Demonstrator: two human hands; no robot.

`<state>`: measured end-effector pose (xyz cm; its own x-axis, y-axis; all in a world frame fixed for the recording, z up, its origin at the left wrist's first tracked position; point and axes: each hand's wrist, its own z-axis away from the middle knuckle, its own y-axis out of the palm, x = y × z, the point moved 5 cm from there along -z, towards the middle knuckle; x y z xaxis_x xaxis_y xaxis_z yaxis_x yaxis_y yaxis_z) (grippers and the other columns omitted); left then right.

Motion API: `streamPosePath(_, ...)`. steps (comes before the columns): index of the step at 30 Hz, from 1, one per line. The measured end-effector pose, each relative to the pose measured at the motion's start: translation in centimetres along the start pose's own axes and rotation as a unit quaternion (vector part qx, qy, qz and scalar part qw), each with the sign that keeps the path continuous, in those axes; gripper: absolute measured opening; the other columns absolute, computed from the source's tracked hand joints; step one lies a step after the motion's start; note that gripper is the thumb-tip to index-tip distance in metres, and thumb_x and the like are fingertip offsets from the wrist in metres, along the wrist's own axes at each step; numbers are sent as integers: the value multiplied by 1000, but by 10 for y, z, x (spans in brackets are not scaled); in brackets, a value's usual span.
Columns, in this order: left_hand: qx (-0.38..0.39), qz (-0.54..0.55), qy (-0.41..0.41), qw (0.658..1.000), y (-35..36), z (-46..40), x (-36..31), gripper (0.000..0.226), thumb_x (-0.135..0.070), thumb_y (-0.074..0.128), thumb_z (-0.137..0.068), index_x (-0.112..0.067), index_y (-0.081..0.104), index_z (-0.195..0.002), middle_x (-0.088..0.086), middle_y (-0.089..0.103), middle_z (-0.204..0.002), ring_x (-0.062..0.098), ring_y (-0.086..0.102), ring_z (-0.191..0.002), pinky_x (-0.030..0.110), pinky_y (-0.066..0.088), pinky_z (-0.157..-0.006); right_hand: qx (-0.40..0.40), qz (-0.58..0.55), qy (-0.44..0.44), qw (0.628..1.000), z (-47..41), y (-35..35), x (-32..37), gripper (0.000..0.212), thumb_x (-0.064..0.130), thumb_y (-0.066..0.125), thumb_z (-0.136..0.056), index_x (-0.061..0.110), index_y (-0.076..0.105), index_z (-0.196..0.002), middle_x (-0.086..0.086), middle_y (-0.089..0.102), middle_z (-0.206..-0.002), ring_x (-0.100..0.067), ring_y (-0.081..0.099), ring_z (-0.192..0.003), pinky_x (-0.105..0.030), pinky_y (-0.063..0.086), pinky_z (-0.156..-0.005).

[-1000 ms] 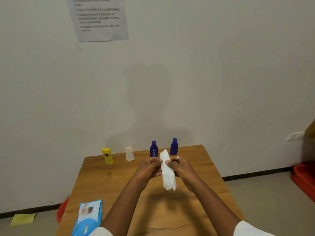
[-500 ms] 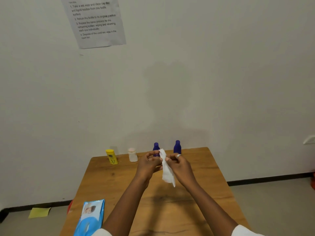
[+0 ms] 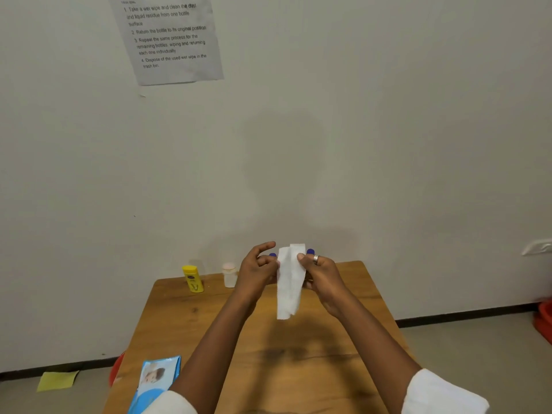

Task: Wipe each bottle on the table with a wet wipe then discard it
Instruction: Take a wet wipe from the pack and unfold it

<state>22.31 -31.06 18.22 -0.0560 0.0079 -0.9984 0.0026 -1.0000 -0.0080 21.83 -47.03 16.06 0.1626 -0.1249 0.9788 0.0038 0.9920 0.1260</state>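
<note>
Raised since a moment ago, my left hand (image 3: 259, 271) and right hand (image 3: 321, 274) pinch the wet wipe (image 3: 289, 282) above the table (image 3: 185, 318), hiding both blue bottles.

Place: a plain room set up for a small test, not a lived-in home.
Wall: bare and pale, with a printed sheet of steps (image 3: 167, 37) stuck up high.
Sheet: it tells how to wipe bottles and bin the wipe.
Bench (image 3: 185, 324): a small wooden one pushed against the wall.
On the bench: a yellow bottle (image 3: 193, 278), a little clear bottle (image 3: 229, 275) and a blue pack of wipes (image 3: 155, 376).
Floor: grey, with a dark strip along the wall's foot and a yellow paper (image 3: 57, 380) lying on it.
Wall plug (image 3: 537, 247): white, on the right.
</note>
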Motion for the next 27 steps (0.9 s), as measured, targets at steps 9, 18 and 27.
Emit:
streamPosePath(9, -3, 59, -64, 996, -20, 1, 10, 30, -9, 57, -92, -18, 62, -120, 12, 72, -104, 28, 69, -93, 37, 60, -73, 5, -86, 48, 995, -5, -4, -11, 29, 23, 61, -94, 3, 65, -115, -15, 72, -111, -31, 70, -100, -49, 58, -88)
streamPosePath(18, 65, 167, -251, 951, -8, 8, 38, 39, -20, 73, -85, 1, 64, -116, 20, 71, -113, 34, 69, -104, 47, 57, -89, -12, 47, 8, 999, -1, 7, -3, 20, 30, 58, -95, 14, 70, -97, -5, 75, -95, -23, 73, -88, -39, 61, -81)
streamPosePath(27, -34, -149, -18, 988, -18, 3, -2, 19, -25, 65, -89, -14, 66, -105, 1, 66, -98, 16, 61, -84, 26, 46, -63, -23, 119, -14, 993, 8, 10, -4, 26, 22, 53, -99, 5, 72, -96, -13, 75, -83, -23, 73, -71, -39, 63, -71)
